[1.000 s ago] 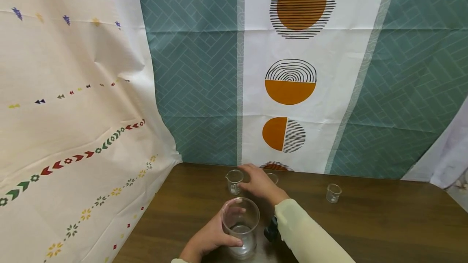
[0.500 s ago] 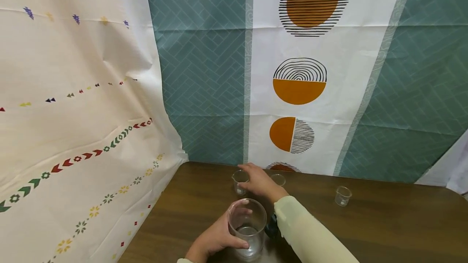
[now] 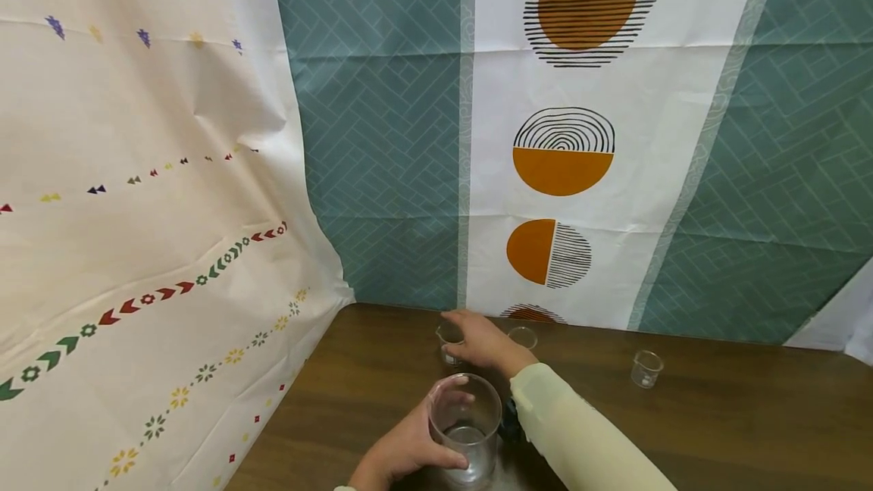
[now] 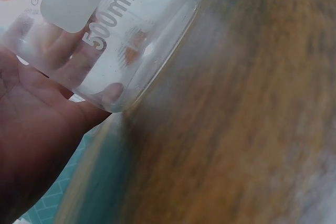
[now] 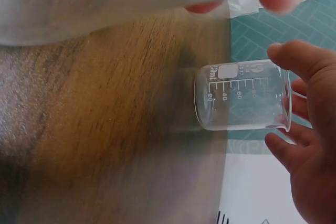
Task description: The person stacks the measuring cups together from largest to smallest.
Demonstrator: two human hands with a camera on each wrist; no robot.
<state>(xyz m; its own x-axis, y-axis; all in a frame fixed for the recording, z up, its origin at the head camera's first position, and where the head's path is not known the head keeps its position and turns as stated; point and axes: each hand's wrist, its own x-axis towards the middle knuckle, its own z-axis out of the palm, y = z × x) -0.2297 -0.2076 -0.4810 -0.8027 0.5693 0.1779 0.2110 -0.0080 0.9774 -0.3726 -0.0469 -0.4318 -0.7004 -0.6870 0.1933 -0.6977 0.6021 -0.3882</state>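
Left hand (image 3: 411, 438) grasps large clear-glass beaker (image 3: 480, 430); right hand (image 3: 487, 341), grip unclear, curves around small clear-glass beaker (image 5: 244, 98) near back edge of worktop (image 3: 736, 415).

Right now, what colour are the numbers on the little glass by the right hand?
White numbers, clearest in the right wrist view.

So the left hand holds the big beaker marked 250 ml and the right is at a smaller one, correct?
Not 250: the left wrist view shows 500 ml on the big beaker. The left hand holds it, with the right hand at a smaller beaker.
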